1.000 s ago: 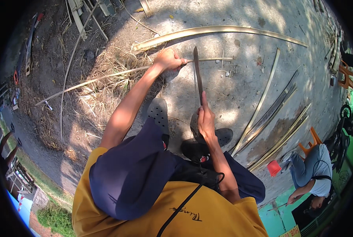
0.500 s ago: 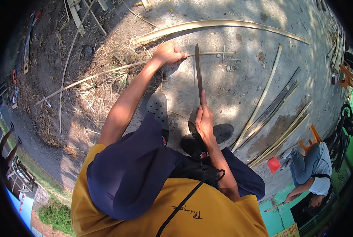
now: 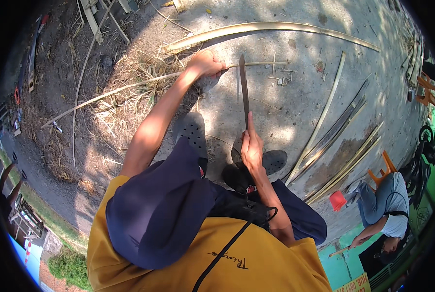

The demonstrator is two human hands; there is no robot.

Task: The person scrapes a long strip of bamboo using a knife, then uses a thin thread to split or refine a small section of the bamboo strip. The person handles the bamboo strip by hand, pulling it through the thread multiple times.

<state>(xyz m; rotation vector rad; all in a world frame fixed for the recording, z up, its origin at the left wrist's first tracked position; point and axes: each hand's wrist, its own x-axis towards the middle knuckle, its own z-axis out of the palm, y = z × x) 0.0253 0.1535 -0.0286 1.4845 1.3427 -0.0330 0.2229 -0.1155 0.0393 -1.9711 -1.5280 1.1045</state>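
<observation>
Head view: the left hand (image 3: pixel 206 64) is clenched around a thin, pale bamboo strip (image 3: pixel 139 84), which runs leftward over dry straw (image 3: pixel 117 114) and rightward over concrete (image 3: pixel 285 112). The right hand (image 3: pixel 252 148) grasps a machete (image 3: pixel 244 90), index finger extended along it; the blade crosses the strip just beyond the left fist, and contact cannot be told. The strip looks light, springy and splinter-prone at its edges, so a firm hold clear of the blade would suit it. The concrete is sun-dappled; loose strips (image 3: pixel 331 95) lie rightward, and 1 person (image 3: pixel 383 202) sits by an orange plastic chair (image 3: pixel 389 161).
</observation>
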